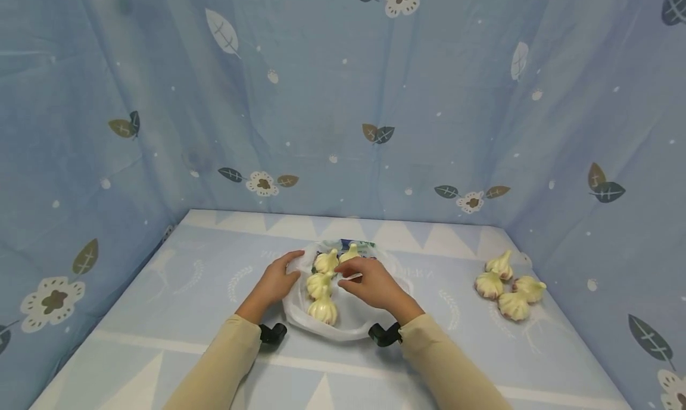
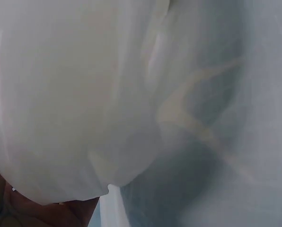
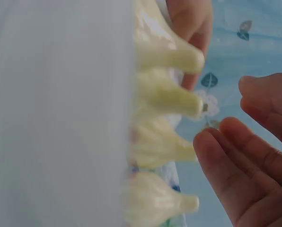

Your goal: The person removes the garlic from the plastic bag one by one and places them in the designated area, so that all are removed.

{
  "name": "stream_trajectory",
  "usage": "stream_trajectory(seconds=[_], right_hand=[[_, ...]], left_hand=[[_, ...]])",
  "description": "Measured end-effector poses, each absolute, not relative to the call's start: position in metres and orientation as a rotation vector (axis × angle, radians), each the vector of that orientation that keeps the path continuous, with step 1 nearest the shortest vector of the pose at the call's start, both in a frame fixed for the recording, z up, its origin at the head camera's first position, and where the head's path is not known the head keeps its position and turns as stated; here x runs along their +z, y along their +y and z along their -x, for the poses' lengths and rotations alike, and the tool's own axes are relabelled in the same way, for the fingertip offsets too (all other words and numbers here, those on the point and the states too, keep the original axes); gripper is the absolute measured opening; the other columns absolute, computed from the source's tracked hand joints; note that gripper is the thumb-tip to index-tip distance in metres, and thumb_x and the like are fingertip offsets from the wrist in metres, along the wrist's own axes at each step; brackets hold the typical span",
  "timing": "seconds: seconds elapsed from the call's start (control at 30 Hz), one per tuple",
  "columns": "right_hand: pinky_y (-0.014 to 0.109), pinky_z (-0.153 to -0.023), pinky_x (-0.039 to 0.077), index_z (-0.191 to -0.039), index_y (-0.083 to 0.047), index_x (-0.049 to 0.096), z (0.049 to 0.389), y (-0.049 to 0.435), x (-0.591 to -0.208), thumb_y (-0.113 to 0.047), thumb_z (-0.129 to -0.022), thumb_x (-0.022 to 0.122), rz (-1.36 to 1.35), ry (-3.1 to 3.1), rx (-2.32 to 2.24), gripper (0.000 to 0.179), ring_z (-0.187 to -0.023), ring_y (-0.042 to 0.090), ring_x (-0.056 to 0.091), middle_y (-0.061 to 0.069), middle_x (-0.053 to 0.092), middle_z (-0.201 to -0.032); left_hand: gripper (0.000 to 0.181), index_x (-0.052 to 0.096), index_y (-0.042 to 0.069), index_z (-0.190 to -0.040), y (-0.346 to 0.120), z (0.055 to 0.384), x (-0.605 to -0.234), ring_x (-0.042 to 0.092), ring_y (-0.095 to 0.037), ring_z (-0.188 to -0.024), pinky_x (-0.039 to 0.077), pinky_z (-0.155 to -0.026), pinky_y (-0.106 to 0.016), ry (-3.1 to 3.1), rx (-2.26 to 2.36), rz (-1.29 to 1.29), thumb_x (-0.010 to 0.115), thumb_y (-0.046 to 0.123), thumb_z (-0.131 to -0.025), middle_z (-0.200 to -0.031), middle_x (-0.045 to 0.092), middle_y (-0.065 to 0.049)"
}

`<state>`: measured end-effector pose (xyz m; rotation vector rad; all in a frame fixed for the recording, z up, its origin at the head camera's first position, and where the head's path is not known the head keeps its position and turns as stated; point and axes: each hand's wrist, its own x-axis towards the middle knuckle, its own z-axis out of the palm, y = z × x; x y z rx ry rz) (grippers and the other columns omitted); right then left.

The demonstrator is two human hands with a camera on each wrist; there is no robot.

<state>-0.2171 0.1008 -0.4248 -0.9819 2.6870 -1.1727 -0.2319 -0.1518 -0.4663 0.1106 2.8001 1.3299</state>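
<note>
A white translucent plastic bag (image 1: 348,332) lies spread on the table with its mouth wide. Inside, several pale garlic bulbs (image 1: 323,309) form a row along the left, with one beside them at the back. My left hand (image 1: 276,279) rests at the bag's left rim, thumb and fingers apart; the bag film (image 2: 60,94) covers much of it in the left wrist view. Over the bag hovers my right hand (image 1: 370,283), its thumb and fingertips apart with nothing between them. Garlic necks (image 3: 179,99) point toward it in the right wrist view.
Several more garlic bulbs (image 1: 513,306) sit clustered at the table's right side. The patterned cloth table (image 1: 187,303) meets blue floral curtains (image 1: 321,100) at the back and both sides. Black wrist-camera mounts (image 1: 384,335) hang under both wrists, near the bag's front rim.
</note>
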Motion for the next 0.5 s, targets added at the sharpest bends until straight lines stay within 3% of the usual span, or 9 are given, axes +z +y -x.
stream_trajectory(seconds=[0.17, 0.5], right_hand=[[0.021, -0.08, 0.056, -0.114, -0.011, 0.069, 0.215, 0.089, -0.427, -0.019, -0.092, 0.066, 1.043, 2.677, -1.103, 0.023, -0.095, 0.013, 0.068, 0.004, 0.07, -0.111], [0.019, -0.077, 0.054, -0.11, -0.012, 0.071, 0.213, 0.074, -0.436, -0.015, -0.089, 0.068, 1.098, 2.657, -1.056, 0.021, -0.088, 0.007, 0.067, -0.002, 0.072, -0.104]], left_hand=[[0.052, 0.041, 0.022, -0.148, -0.149, 0.234, -0.466, 0.032, -0.038, -0.143, 0.033, -0.112, -0.058, 2.798, 1.333, -0.086, 0.053, 0.014, -0.098, -0.155, 0.036, -0.015], [0.052, 0.042, 0.022, -0.147, -0.149, 0.234, -0.47, 0.032, -0.039, -0.143, 0.031, -0.113, -0.059, 2.81, 1.353, -0.097, 0.054, 0.015, -0.097, -0.154, 0.038, -0.015]])
